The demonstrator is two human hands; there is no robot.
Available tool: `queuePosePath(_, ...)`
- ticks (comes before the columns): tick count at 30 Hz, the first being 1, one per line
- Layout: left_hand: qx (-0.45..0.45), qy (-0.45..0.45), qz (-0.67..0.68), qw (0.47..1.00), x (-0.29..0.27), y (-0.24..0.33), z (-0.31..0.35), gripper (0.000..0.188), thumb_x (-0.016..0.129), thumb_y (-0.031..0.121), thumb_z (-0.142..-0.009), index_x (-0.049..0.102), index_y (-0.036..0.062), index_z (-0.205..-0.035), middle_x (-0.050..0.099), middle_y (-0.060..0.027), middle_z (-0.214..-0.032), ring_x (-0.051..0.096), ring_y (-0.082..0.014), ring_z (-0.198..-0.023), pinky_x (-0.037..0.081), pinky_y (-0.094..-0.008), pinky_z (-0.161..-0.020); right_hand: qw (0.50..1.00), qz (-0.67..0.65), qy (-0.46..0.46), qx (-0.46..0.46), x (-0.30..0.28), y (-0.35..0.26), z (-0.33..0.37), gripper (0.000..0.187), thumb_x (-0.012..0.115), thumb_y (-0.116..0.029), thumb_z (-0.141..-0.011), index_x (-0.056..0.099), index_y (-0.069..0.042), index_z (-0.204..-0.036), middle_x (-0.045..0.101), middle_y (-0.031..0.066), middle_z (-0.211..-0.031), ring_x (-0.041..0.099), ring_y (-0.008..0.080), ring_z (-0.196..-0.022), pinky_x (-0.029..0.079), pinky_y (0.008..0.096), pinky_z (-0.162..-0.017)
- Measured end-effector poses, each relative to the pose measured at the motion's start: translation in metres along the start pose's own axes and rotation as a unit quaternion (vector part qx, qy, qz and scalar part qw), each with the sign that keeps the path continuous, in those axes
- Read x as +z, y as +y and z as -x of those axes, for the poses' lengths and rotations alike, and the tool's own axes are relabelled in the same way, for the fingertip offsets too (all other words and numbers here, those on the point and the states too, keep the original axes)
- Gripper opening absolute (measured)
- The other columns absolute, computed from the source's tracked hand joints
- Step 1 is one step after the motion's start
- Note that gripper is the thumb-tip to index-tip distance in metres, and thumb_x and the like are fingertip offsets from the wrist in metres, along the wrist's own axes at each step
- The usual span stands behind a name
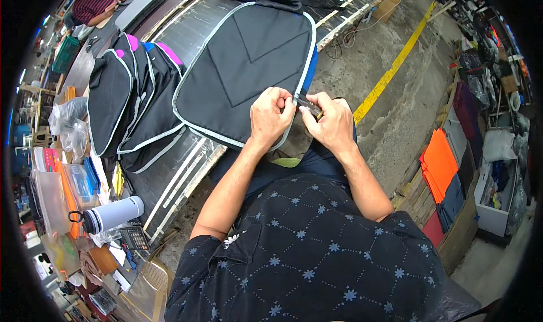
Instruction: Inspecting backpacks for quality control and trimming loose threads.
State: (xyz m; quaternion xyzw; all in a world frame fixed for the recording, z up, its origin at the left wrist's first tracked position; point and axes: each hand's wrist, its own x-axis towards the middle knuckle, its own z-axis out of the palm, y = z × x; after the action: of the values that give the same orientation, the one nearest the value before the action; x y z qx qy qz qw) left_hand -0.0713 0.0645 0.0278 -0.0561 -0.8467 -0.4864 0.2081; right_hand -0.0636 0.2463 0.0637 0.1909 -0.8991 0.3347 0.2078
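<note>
A large black fabric panel (218,61) with pale grey edge binding and stitched V-shaped lines lies across the table's edge, with blue fabric showing under its right side. My left hand (270,115) is closed at the panel's right edge, thumb and fingers pinching at the binding. A loose thread there would be too fine to make out. Just right of it, my right hand (332,123) is closed around small dark thread snips (310,106), their tip pointing at the binding by my left fingertips. The grip partly hides the snips.
More black bound pieces (136,98) with pink and blue corners are heaped at left. Nearer stand a grey-blue bottle (116,214) and a calculator (134,238). Another person (99,2) works at far left. Orange fabric (439,166) lies on boards at right; a yellow line (396,64) crosses the floor.
</note>
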Motion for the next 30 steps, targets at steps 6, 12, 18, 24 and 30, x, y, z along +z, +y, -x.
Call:
queuePosePath(6, 0.0, -0.002, -0.008, 1.0, 0.001, 0.003, 0.002, 0.007, 0.077, 0.006, -0.087, 0.072, 0.0036, -0.092, 0.063, -0.0055, -0.077, 0.061, -0.019, -0.066, 0.052, -0.0353, -0.064, 0.998, 0.059, -0.014, -0.031, 0.002, -0.006, -0.002, 0.021, 0.086, -0.021, -0.087, 0.077, -0.011, -0.102, 0.078, 0.0058, -0.082, 0.07, 0.0286, -0.068, 0.05, 0.0401, -0.074)
queuePosePath(12, -0.006, -0.006, -0.014, 1.0, 0.002, 0.002, 0.002, 0.008, 0.077, 0.006, -0.086, 0.072, 0.0041, -0.091, 0.063, -0.0055, -0.077, 0.062, -0.0191, -0.067, 0.053, -0.0356, -0.065, 0.996, 0.076, 0.012, -0.034, 0.009, -0.009, 0.002, 0.015, 0.085, -0.021, -0.088, 0.077, -0.012, -0.096, 0.076, 0.0046, -0.078, 0.068, 0.0284, -0.066, 0.048, 0.0397, -0.071)
queuePosePath(18, 0.007, 0.001, -0.007, 1.0, 0.002, 0.0, 0.004, 0.007, 0.076, 0.004, -0.087, 0.071, 0.003, -0.093, 0.064, -0.0061, -0.079, 0.062, -0.0186, -0.068, 0.053, -0.035, -0.065, 0.994, 0.092, 0.014, -0.056, 0.01, -0.006, 0.003, 0.014, 0.084, -0.021, -0.09, 0.077, -0.011, -0.098, 0.073, 0.0044, -0.075, 0.068, 0.0285, -0.066, 0.048, 0.0394, -0.071)
queuePosePath(24, 0.007, 0.024, 0.03, 0.999, -0.002, -0.006, 0.004, 0.005, 0.073, 0.001, -0.093, 0.072, -0.0004, -0.097, 0.064, -0.0046, -0.083, 0.058, -0.0117, -0.064, 0.049, -0.0291, -0.061, 0.972, -0.167, 0.085, 0.138, 0.031, 0.007, 0.007, 0.027, 0.074, -0.028, -0.105, 0.074, -0.003, -0.117, 0.076, 0.0081, -0.085, 0.072, 0.0214, -0.073, 0.051, 0.0379, -0.072)
queuePosePath(30, 0.028, 0.019, 0.041, 0.999, -0.005, -0.003, 0.007, 0.007, 0.075, 0.0, -0.093, 0.074, 0.0003, -0.1, 0.064, -0.0046, -0.083, 0.055, -0.0105, -0.06, 0.046, -0.0283, -0.057, 0.873, -0.369, -0.106, 0.301, 0.056, 0.041, 0.017, 0.023, 0.07, -0.026, -0.109, 0.071, -0.004, -0.107, 0.061, -0.0056, -0.08, 0.049, 0.0047, -0.069, 0.039, 0.0252, -0.061)
